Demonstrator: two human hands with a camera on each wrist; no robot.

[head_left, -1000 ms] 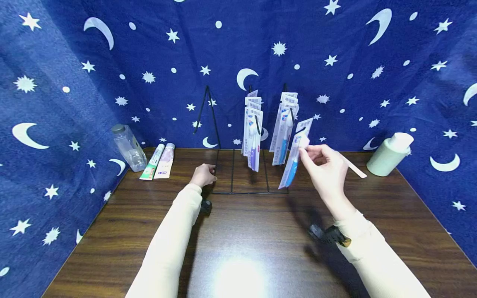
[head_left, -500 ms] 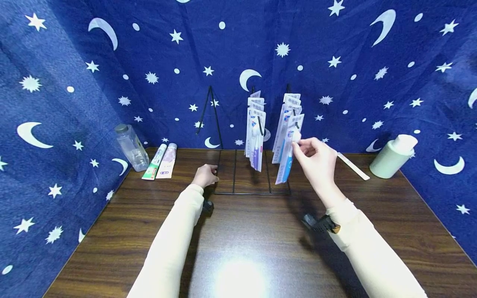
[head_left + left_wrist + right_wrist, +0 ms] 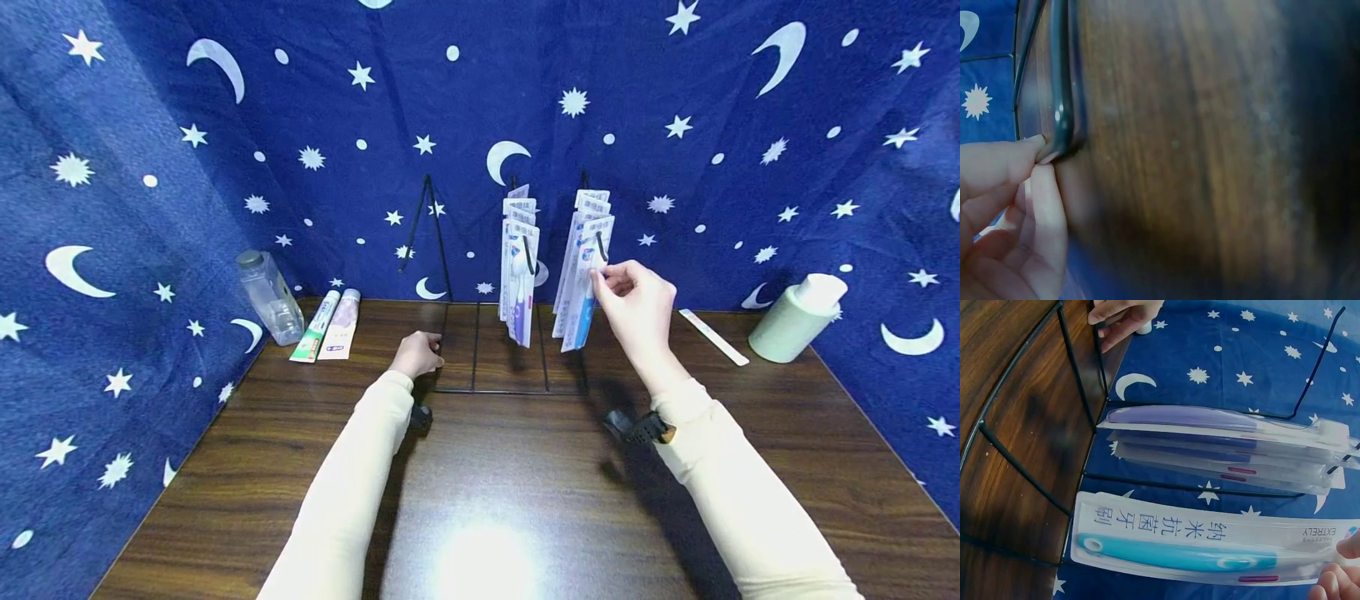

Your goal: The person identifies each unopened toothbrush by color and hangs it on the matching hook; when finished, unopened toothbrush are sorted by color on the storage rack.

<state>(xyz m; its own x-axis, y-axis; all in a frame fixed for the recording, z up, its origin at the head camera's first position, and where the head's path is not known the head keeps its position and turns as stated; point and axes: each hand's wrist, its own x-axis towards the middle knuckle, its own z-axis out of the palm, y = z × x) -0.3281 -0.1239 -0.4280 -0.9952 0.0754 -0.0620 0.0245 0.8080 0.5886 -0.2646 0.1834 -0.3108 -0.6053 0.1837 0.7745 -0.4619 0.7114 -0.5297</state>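
While pinching toothbrush pack [image 3: 583, 293], right hand [image 3: 637, 308].

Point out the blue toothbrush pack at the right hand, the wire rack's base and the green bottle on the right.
blue toothbrush pack [image 3: 583, 312], head view, lower half of the pack.
wire rack [image 3: 495, 389], head view, front bar of its base.
green bottle [image 3: 787, 327], head view, middle of its body.

Dark wooden table [image 3: 525, 500] with a light glare, blue star-and-moon cloth backdrop [image 3: 675, 83] on three sides
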